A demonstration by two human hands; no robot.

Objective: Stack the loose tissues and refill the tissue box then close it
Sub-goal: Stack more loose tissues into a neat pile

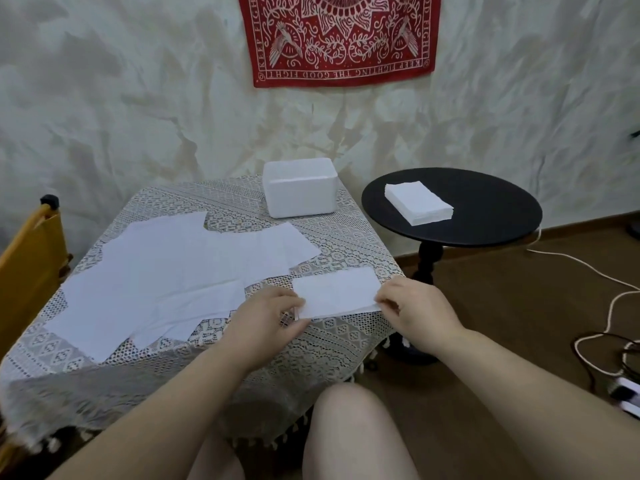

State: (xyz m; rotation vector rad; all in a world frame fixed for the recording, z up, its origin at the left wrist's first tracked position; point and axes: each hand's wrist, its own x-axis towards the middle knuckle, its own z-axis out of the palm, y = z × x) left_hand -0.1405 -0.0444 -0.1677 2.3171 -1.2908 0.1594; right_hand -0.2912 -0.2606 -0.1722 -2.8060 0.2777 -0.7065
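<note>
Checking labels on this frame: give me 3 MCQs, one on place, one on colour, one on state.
1. Where is the neat tissue stack?
A) round side table
B) lace-covered table
C) floor

2. What colour is the round side table?
A) white
B) black
C) yellow

3. What are both hands doing?
A) resting idle
B) lifting the box
C) pinching one tissue

Key: 1 A, it lies on the round top. 2 B, the top is black. 3 C, left hand and right hand pinch the ends of the folded tissue; the tissue box stands untouched.
</note>
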